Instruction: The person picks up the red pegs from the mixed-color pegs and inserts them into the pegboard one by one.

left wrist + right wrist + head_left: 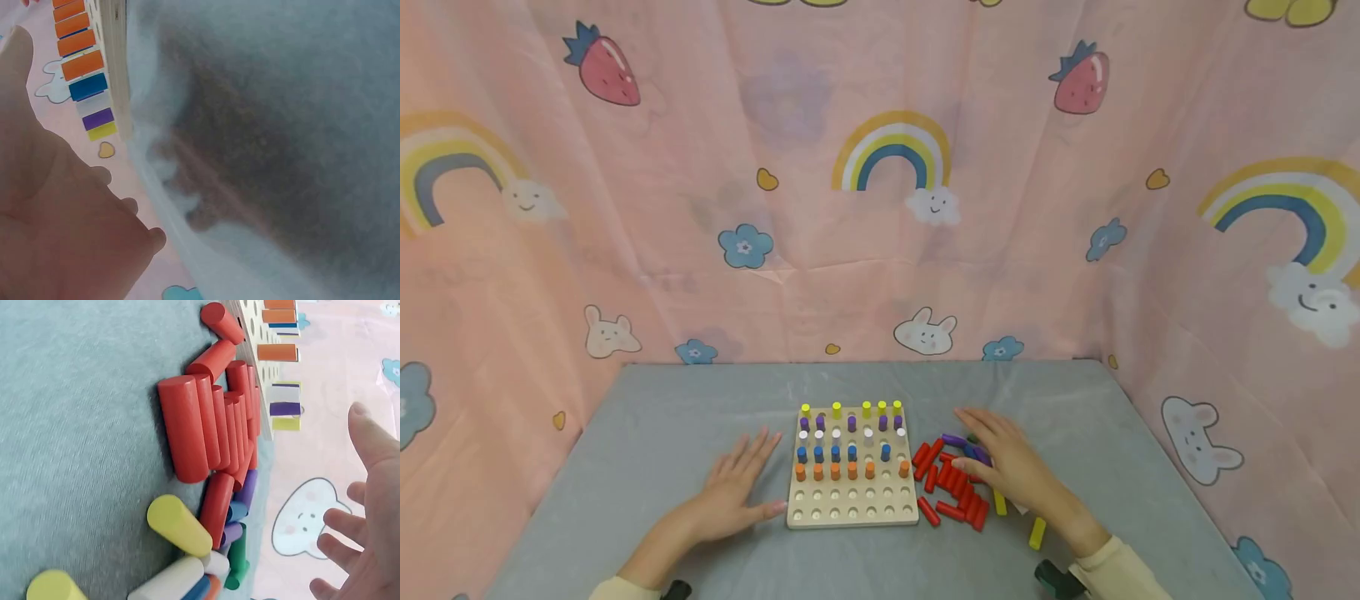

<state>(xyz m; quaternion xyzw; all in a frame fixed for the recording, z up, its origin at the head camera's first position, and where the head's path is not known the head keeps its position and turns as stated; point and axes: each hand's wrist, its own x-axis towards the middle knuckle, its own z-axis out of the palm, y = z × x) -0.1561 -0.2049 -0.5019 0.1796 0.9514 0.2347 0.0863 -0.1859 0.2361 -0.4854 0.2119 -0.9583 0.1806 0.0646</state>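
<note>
On my feed I count one board [862,502]. Standing in it, going from twelve o'clock down to six, I see five yellow pegs [837,410], five purple pegs [852,424], five white pegs [868,437], five blue pegs [852,453] and six orange pegs [852,472]. Toward three o'clock I count two loose yellow pegs [1037,533] and more than ten red pegs [951,510], too heaped up for me to count exactly.

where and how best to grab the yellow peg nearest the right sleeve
Probably pinch the yellow peg across its middle from above with the right hand: it lies on its side, straight and round, apart from the other pegs, leaving both long sides free.
</note>
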